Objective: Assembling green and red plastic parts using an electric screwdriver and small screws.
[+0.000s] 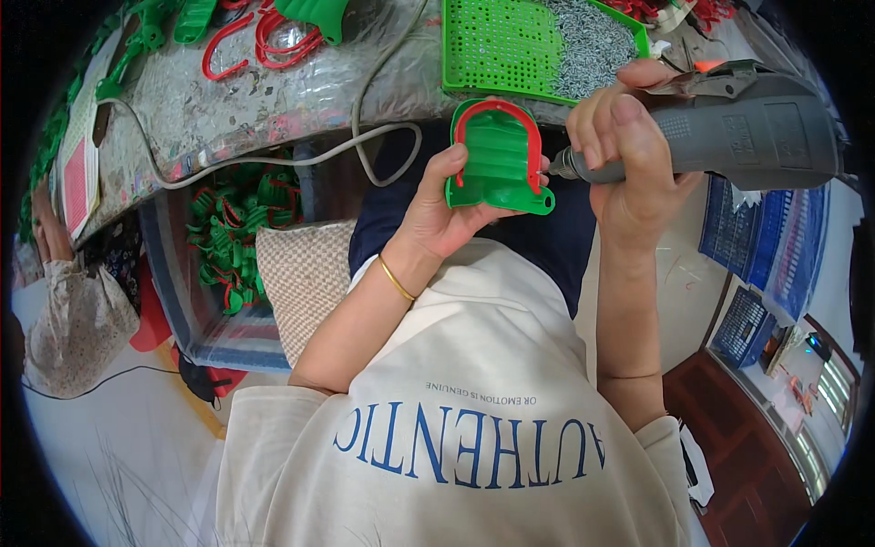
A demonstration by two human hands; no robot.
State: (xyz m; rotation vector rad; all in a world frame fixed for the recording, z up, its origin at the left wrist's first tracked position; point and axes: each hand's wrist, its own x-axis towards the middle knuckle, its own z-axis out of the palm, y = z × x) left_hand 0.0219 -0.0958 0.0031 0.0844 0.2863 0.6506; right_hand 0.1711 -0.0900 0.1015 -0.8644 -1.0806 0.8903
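A green, ribbed plastic scoop-shaped piece (495, 155) is gripped by its left and lower edges in my left hand (442, 205). Along its inner rim runs a red U-shaped strip (534, 132). My right hand (629, 146) is wrapped around the front of a dark grey electric screwdriver (743, 132), held sideways. Its tip points left at the right leg of the red strip; whether it touches, I cannot tell. Just beyond the green piece, a green perforated tray (501, 46) on the bench holds a heap of small silvery screws (592, 46).
Loose red U-shaped strips (273, 41) and green pieces (313, 16) lie on the plastic-covered bench (228, 109). A grey cable (301, 161) loops across its edge. Left of my lap, a crate (178, 301) holds many red-and-green pieces. Another person's sleeve (77, 319) shows far left; blue baskets (766, 237) stand right.
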